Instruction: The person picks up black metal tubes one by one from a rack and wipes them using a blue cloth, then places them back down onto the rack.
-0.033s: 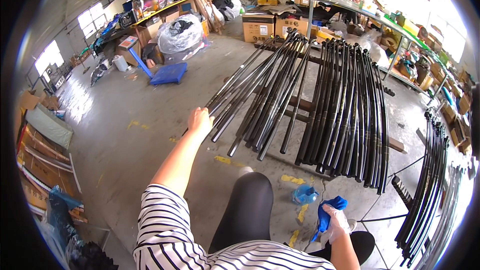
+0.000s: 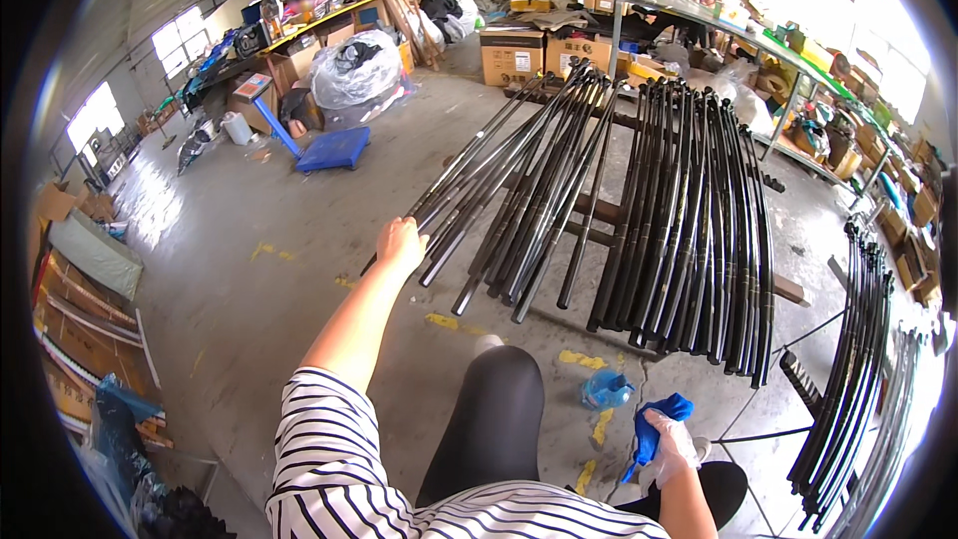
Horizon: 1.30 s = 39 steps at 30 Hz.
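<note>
My left hand (image 2: 401,246) reaches forward, fingers wrapped round a slim black pole at the left edge of a loose row of black poles (image 2: 544,205). The pole's near end pokes out past my fist. Down at the right, my right hand (image 2: 675,447), in a thin clear glove, grips a bunched blue cloth (image 2: 661,417). A blue-tinted clear plastic container (image 2: 606,389) stands on the floor just left of the cloth. Right of the loose row lies a denser group of black poles (image 2: 689,230), resting on low wooden bars (image 2: 599,207).
More black poles (image 2: 848,379) and some grey ones (image 2: 886,449) lie at the far right. A blue platform scale (image 2: 334,148) stands left, near a big clear bag (image 2: 361,70). Cardboard boxes (image 2: 512,57) and a cluttered workbench (image 2: 738,30) are at the back, with people beyond.
</note>
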Each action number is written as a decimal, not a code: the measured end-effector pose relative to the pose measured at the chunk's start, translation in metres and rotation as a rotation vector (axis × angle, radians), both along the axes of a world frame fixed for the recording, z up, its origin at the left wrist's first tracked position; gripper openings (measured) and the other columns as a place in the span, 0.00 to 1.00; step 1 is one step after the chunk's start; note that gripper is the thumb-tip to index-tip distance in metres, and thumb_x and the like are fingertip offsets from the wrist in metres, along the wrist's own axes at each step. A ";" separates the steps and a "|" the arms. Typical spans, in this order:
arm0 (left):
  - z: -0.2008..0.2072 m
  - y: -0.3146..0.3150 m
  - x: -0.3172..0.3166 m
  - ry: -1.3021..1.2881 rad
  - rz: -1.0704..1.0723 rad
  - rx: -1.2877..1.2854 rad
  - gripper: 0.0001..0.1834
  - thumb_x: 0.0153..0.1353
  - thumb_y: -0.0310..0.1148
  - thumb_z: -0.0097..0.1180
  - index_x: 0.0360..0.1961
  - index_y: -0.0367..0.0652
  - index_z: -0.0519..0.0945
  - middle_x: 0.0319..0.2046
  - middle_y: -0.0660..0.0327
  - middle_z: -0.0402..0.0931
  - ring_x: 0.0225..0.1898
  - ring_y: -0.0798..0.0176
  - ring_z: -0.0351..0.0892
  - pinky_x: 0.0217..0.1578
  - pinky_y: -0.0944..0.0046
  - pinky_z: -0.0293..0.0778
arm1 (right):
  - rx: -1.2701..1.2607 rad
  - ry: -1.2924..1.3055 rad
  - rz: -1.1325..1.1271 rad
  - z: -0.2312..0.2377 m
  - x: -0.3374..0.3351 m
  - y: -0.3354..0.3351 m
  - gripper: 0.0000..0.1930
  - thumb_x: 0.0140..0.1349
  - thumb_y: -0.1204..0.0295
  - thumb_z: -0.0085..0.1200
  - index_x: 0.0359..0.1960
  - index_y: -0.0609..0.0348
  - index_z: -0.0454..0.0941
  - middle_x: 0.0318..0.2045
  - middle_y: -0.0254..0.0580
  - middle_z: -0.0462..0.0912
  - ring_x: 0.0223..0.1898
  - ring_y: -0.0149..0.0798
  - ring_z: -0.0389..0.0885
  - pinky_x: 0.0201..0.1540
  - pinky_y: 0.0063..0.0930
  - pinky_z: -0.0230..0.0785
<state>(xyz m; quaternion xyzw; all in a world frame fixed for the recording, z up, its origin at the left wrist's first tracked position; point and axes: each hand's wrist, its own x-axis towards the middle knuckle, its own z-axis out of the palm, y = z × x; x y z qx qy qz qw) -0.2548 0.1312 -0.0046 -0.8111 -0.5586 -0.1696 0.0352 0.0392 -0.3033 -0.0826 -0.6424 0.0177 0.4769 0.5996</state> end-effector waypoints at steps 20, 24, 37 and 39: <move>0.023 0.001 0.031 -0.102 0.075 -0.214 0.21 0.58 0.45 0.51 0.33 0.32 0.76 0.34 0.43 0.77 0.39 0.45 0.77 0.40 0.52 0.73 | -0.081 -0.006 -0.098 -0.007 -0.003 0.000 0.13 0.50 0.73 0.59 0.38 0.58 0.73 0.32 0.37 0.77 0.32 0.35 0.77 0.37 0.29 0.72; 0.020 0.007 0.042 -0.300 0.024 -0.197 0.22 0.59 0.44 0.50 0.31 0.30 0.76 0.31 0.41 0.76 0.37 0.42 0.77 0.38 0.51 0.72 | -0.049 -0.009 -0.073 -0.008 -0.001 -0.002 0.15 0.50 0.71 0.59 0.40 0.58 0.75 0.34 0.39 0.79 0.33 0.37 0.78 0.36 0.28 0.72; 0.023 -0.171 -0.002 -0.846 -0.257 -0.844 0.15 0.61 0.43 0.52 0.27 0.41 0.76 0.16 0.70 0.68 0.17 0.76 0.63 0.17 0.72 0.61 | 0.369 -0.013 -0.245 0.053 -0.014 -0.009 0.23 0.56 0.55 0.56 0.47 0.58 0.71 0.41 0.38 0.78 0.40 0.38 0.78 0.45 0.35 0.72; 0.010 -0.213 -0.009 -0.869 -0.412 -0.979 0.12 0.61 0.38 0.54 0.36 0.40 0.78 0.18 0.72 0.69 0.20 0.78 0.64 0.20 0.73 0.62 | 0.387 -0.017 -0.326 0.081 0.000 -0.005 0.21 0.59 0.58 0.53 0.49 0.57 0.70 0.44 0.40 0.77 0.44 0.39 0.77 0.48 0.39 0.70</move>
